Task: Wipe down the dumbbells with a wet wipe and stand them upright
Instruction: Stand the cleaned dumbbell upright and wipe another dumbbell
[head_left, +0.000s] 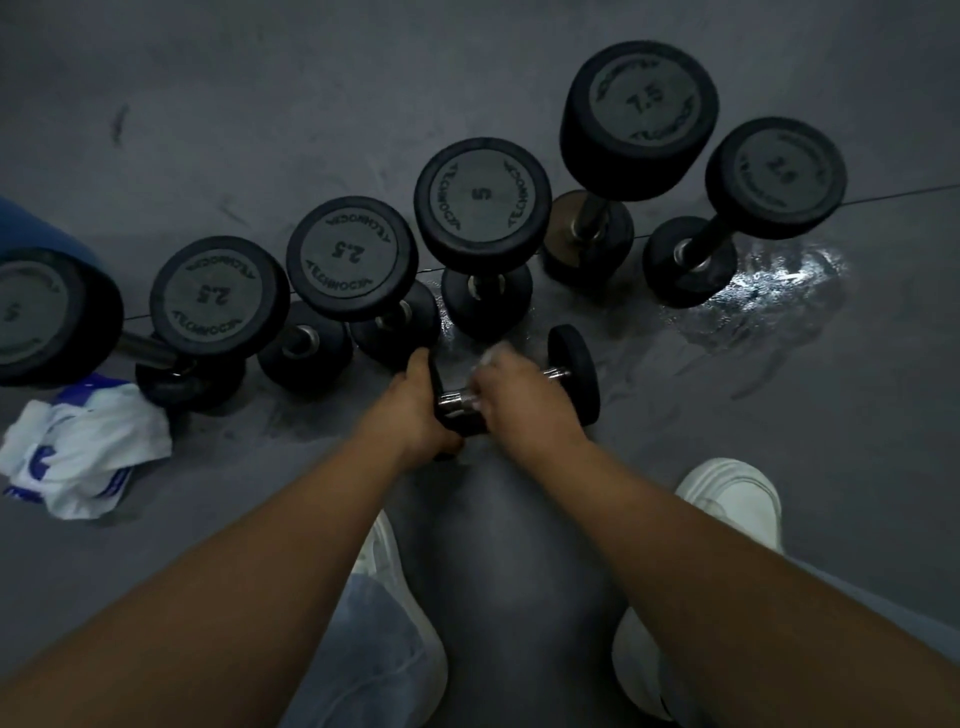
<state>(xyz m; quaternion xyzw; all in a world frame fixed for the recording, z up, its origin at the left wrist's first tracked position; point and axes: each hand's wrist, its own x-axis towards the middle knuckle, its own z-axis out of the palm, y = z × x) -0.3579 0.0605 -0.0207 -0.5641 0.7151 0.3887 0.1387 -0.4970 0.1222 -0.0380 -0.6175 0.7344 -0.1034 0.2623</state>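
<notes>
A small black dumbbell (574, 374) with a chrome handle lies on its side on the grey floor, just in front of my knees. My left hand (415, 410) grips its near left head. My right hand (519, 395) is wrapped over the chrome handle with a white wet wipe (491, 356) bunched under the fingers; the hand is blurred. Behind it, several black dumbbells stand upright in a curved row, among them two marked 2.5 (221, 296) (352, 257), one marked 5 (482, 197) and one marked 7.5 (641, 111).
A white and blue wipe packet (88, 452) lies on the floor at the left. A wet shiny patch (769, 291) spreads at the right. My two white shoes (737, 499) (395, 582) frame the near floor. A blue object (47, 228) sits at the left edge.
</notes>
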